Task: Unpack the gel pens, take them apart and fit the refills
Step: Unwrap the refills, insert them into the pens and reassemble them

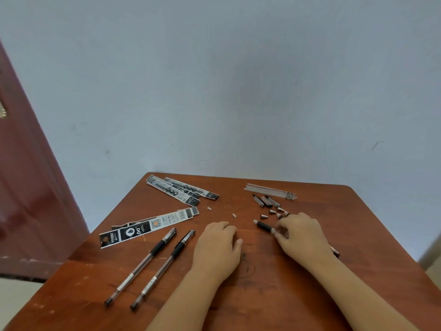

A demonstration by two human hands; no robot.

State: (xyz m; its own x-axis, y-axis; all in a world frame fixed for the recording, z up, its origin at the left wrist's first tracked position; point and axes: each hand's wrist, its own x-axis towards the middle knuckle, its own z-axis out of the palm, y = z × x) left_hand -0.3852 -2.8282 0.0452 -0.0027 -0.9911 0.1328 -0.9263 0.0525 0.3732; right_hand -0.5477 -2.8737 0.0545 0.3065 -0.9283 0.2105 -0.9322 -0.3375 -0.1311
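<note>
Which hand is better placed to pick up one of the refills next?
Probably the left hand: it lies flat on the table, holding nothing. The right hand is nearer the refills but is busy gripping a pen barrel.

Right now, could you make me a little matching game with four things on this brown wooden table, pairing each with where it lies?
Things:
1. Two assembled clear gel pens with black grips
2. Bundle of thin white refills
3. Black-and-white paper pen wrappers
4. Clear pen barrel with black grip

Places:
A. Far right of the table
B. Under the right hand's fingertips
C. Near left, side by side
D. Far left corner

Pairs: 1-C, 2-A, 3-D, 4-B
</note>
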